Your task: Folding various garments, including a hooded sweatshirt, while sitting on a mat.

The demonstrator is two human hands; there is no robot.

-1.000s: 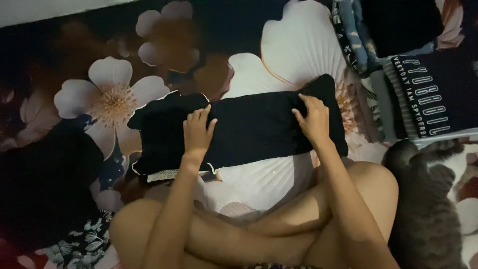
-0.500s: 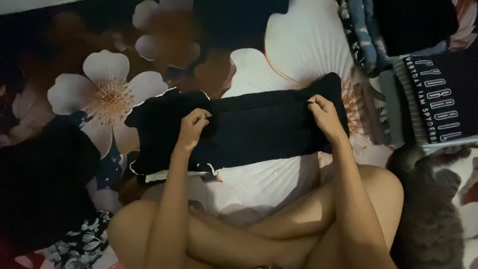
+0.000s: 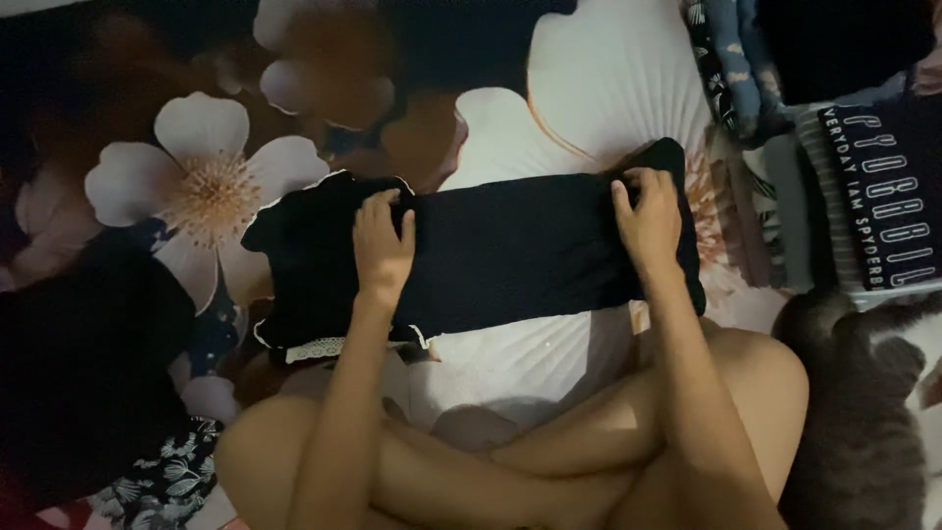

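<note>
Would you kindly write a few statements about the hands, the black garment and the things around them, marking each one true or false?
1. Both hands, left hand and right hand, rest on the black garment. True.
2. The garment lies on a plain white sheet. False: it lies on a floral bedspread.
3. A grey cat lies by the person's right knee. True.
4. The garment's lace trim shows at its right end. False: it shows at the lower left.
5. Folded clothes sit stacked at upper right. True.
</note>
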